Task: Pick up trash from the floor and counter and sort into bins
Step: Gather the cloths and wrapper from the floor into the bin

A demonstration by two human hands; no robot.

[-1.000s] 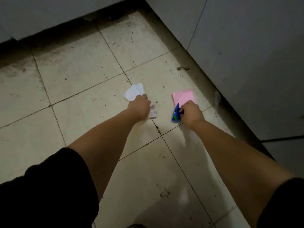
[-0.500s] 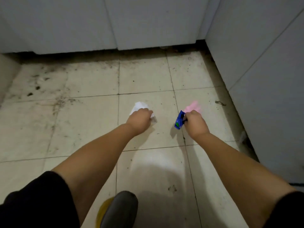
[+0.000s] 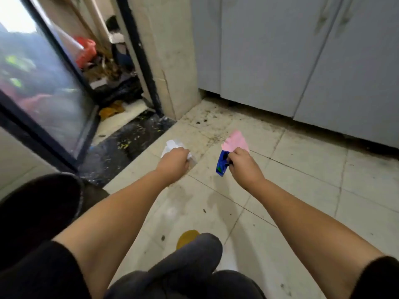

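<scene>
Trash in my left grip: my left hand [image 3: 173, 161] is fisted tight around a crumpled white paper [image 3: 172, 145], whose loose end pokes out past my knuckles; balled up like this it cannot drop while I carry it.
Trash in my right grip: my right hand [image 3: 241, 162] pinches two pieces together, a pink paper [image 3: 236, 140] fanning up and away from me and a blue wrapper [image 3: 222, 164] hanging down toward the floor.
Why split this way: I judge each hand takes what lay nearest it, so sorting by kind comes later, at the bins.
Position: both hands are held out over the tiled floor [image 3: 302, 190], clear of it, with the grey cabinets [image 3: 302, 50] ahead and a doorway [image 3: 121, 72] to my left.
Bins: none that I can pick out; clutter beyond the doorway is blurred, so I cannot say what is there.
Hidden: my fingertips are curled under, and the wrapper's print is too smeared to read.
Tabletop: out of sight.
</scene>
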